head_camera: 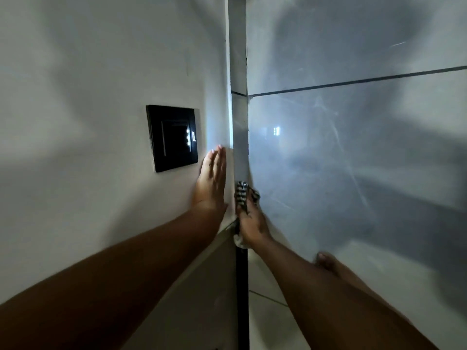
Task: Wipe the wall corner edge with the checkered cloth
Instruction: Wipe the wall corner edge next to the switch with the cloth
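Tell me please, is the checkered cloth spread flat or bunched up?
Bunched up: the checkered cloth is crumpled under the right hand against the corner edge.

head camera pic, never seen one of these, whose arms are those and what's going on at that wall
The one picture comes from a camera worn on a person's head, looking forward and down, so the two bare arms are the wearer's own. The left hand lies flat and open on the white wall, just right of a black switch plate. The right hand presses a checkered cloth against the corner edge, where the white wall meets the glossy grey tiles. A bare foot shows on the floor below.
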